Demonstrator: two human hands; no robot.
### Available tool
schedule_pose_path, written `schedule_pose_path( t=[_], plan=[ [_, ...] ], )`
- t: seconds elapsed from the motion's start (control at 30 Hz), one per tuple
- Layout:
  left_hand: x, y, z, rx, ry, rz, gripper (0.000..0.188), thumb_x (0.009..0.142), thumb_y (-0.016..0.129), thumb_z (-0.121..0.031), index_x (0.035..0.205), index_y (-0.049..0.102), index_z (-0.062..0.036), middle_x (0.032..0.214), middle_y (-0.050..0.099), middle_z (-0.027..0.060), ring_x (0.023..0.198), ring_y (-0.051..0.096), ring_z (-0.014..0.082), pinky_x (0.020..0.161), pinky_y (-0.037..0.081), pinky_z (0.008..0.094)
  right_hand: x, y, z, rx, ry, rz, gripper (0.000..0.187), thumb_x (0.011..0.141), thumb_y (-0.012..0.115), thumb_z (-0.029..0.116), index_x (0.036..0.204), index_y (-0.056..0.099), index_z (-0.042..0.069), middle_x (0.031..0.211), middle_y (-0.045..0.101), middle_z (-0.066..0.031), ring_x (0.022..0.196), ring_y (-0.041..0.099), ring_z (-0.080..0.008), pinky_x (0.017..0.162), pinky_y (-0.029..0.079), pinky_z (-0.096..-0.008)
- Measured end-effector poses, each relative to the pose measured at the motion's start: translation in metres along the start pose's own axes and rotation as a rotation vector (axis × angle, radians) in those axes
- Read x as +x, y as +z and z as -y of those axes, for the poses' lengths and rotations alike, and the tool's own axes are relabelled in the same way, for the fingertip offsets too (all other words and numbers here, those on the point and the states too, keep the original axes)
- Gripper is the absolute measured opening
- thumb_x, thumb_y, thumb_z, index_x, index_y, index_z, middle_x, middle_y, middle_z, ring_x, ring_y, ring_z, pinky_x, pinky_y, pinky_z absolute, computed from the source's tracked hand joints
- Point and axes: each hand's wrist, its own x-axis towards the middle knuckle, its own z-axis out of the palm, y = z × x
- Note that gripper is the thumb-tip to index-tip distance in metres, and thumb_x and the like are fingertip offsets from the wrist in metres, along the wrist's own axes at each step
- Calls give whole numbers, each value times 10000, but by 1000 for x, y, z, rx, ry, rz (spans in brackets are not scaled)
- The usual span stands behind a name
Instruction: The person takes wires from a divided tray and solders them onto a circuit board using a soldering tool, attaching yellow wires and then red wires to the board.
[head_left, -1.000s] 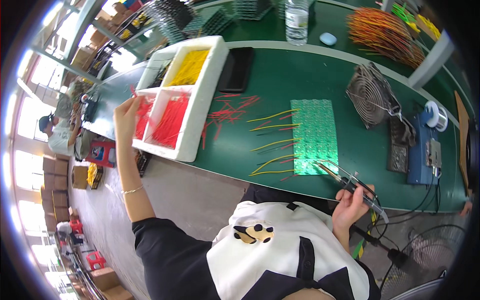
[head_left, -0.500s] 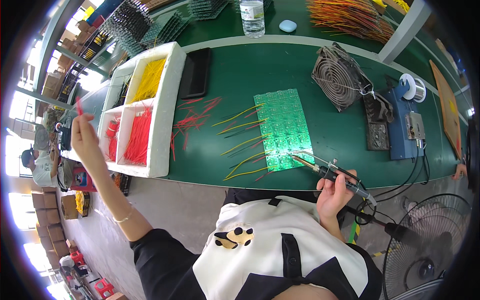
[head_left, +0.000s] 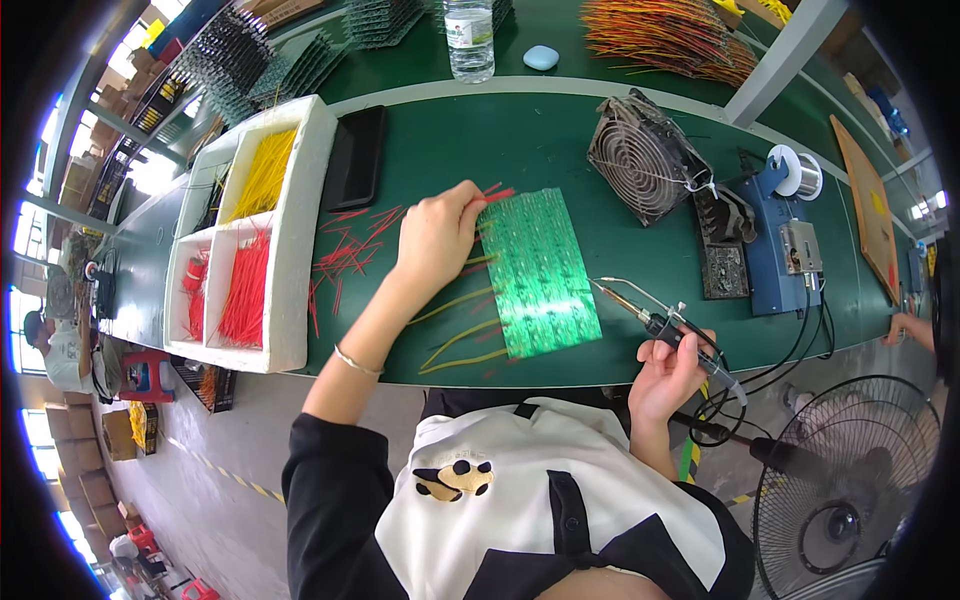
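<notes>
We are positioning the left grip (head_left: pixel 435 235) at the upper-left corner of the green circuit board (head_left: pixel 545 260) — it is no longer standing beyond the white foam box (head_left: pixel 295 250). Its fingertips are pinching red wires (head_left: pixel 497 192), so these are now arriving at the board, which is lying flat on the surface (head_left: pixel 430 140). Our right grip (head_left: pixel 665 385) is clasping the soldering iron (head_left: pixel 658 327) — its tip is no longer covering the board's face but standing at the right edge, leaving the wired side clear.
</notes>
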Motion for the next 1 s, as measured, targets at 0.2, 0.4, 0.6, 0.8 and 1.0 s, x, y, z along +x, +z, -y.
schedule_pose_path(
  t=[0.2,0.4,0.6,0.8,1.0],
  plan=[
    [-11,8,-17,-169,19,78,104,804,568,-140,809,599,-41,690,594,130,598,578,286,532,449,348,7,13,1,-103,14,-11,140,904,430,208,857,438,76,559,380,28,459,322,-35,453,335,-213],
    [-14,-5,9,-514,-166,118,92,808,585,-52,877,607,4,684,573,43,577,497,80,520,381,213,22,28,1,-101,3,46,156,904,436,215,865,436,64,545,368,24,458,315,-32,454,330,-218],
    [-9,-16,6,-829,-300,250,109,843,560,-70,867,511,24,622,517,-19,551,416,13,488,312,177,28,42,-8,-22,24,67,119,863,493,122,869,475,4,648,448,-8,470,378,-38,423,422,-231],
    [-8,-8,18,-811,-308,330,63,826,554,-46,832,512,0,633,459,-65,545,335,-14,490,259,157,29,46,-15,-140,40,64,153,886,470,194,852,462,45,548,395,22,447,328,-34,444,365,-213],
    [-4,-12,16,-828,-384,353,46,802,569,-35,793,533,-8,647,432,-74,557,322,-21,493,239,148,27,47,-16,-151,55,66,147,885,476,191,865,460,46,557,402,16,451,338,-39,440,366,-214]
  ],
)
